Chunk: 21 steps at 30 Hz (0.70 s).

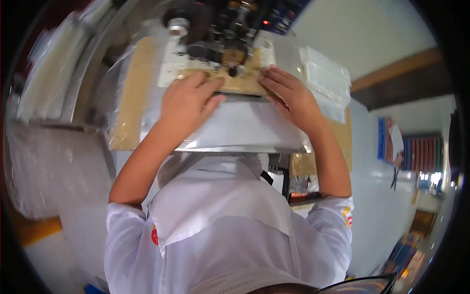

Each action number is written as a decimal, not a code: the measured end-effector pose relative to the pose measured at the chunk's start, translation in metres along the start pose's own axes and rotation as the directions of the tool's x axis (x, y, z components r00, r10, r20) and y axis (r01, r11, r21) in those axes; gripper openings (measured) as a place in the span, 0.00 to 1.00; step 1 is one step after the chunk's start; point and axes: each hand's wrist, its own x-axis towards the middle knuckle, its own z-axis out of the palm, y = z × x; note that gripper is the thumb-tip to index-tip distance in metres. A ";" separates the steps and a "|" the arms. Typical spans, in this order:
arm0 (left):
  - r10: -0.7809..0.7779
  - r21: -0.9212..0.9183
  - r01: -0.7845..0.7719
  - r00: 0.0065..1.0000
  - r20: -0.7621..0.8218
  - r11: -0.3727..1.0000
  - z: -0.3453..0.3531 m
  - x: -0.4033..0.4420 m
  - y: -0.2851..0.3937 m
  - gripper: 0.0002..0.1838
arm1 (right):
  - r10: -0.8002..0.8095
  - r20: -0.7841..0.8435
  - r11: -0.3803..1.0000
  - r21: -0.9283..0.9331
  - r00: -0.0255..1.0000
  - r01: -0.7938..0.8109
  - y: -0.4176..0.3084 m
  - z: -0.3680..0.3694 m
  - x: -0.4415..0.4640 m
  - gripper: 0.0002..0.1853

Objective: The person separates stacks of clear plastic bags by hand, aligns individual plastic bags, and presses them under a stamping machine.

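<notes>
A machine [235, 49] with dark and metal parts stands in front of me, blurred at the top of the view. At its base is a tan plate [240, 84]. My left hand [188, 100] lies at the plate's left end, its fingers spread and thumb stretched out. At the right end rests my right hand [291, 98], fingers extended toward the machine and the thumb apart. Between my forearms a clear, shiny plastic sheet [240, 125] covers a pale surface below the plate. Whether the fingertips touch the sheet's far edge is too blurred to tell.
Clear plastic bags [325, 73] are stacked right of the machine. A tan, plastic-wrapped board [132, 93] lies on the left. Further left are a heap of clear plastic [54, 68] and a wrapped bundle [58, 166]. A red light [266, 22] glows on the machine.
</notes>
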 end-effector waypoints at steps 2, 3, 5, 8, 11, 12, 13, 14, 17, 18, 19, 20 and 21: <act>0.052 0.016 -0.052 0.999 -0.015 0.999 -0.001 -0.001 0.004 0.20 | 0.037 0.001 0.998 -0.041 0.999 -0.037 0.018 -0.013 -0.024 0.22; 0.001 -0.021 0.000 0.998 0.064 1.000 -0.006 0.001 0.012 0.20 | 0.083 -0.024 0.993 -0.077 0.996 -0.085 0.027 -0.017 -0.035 0.22; -0.038 -0.054 0.047 0.988 0.153 0.997 -0.013 -0.002 0.019 0.20 | 0.198 -0.064 0.970 -0.129 0.978 -0.205 0.030 -0.025 -0.056 0.23; -0.109 -0.192 0.138 0.982 0.154 0.972 -0.019 -0.010 0.027 0.19 | 0.332 -0.252 0.909 -0.170 0.909 -0.380 0.044 -0.038 -0.090 0.23; -0.094 -0.183 0.109 0.991 0.093 0.977 -0.026 -0.020 0.019 0.17 | 0.241 -0.615 0.841 -0.254 0.750 -0.478 0.073 -0.051 -0.142 0.21; -0.099 -0.175 0.113 0.991 0.088 0.978 -0.028 -0.022 0.017 0.17 | 0.253 -0.641 0.784 -0.303 0.725 -0.542 0.073 -0.054 -0.158 0.20; -0.107 -0.166 0.120 0.991 0.082 0.979 -0.031 -0.025 0.015 0.17 | 0.260 -0.665 0.722 -0.347 0.700 -0.598 0.071 -0.053 -0.174 0.20; -0.119 -0.157 0.130 0.990 0.074 0.979 -0.032 -0.026 0.014 0.17 | 0.263 -0.687 0.656 -0.387 0.677 -0.647 0.069 -0.049 -0.188 0.20; -0.082 -0.174 0.092 0.995 0.065 0.981 -0.031 -0.031 0.010 0.19 | 0.541 -0.498 0.554 -0.395 0.678 -0.732 0.051 -0.001 -0.231 0.17; -0.033 -0.142 0.052 0.991 0.130 0.988 -0.034 -0.032 0.012 0.20 | 0.683 -0.357 0.506 -0.398 0.638 -0.765 0.045 0.021 -0.246 0.15; 0.014 -0.116 0.009 0.981 0.196 0.993 -0.039 -0.032 0.018 0.21 | 0.700 -0.310 0.536 -0.366 0.643 -0.760 0.045 0.050 -0.266 0.14; 0.059 -0.094 -0.035 0.963 0.264 0.995 -0.044 -0.032 0.023 0.22 | 0.716 -0.261 0.563 -0.334 0.648 -0.756 0.045 0.069 -0.280 0.13; 0.055 -0.085 -0.029 0.945 0.322 0.996 -0.048 -0.032 0.028 0.24 | 0.716 -0.264 0.573 -0.309 0.647 -0.759 0.043 0.070 -0.282 0.12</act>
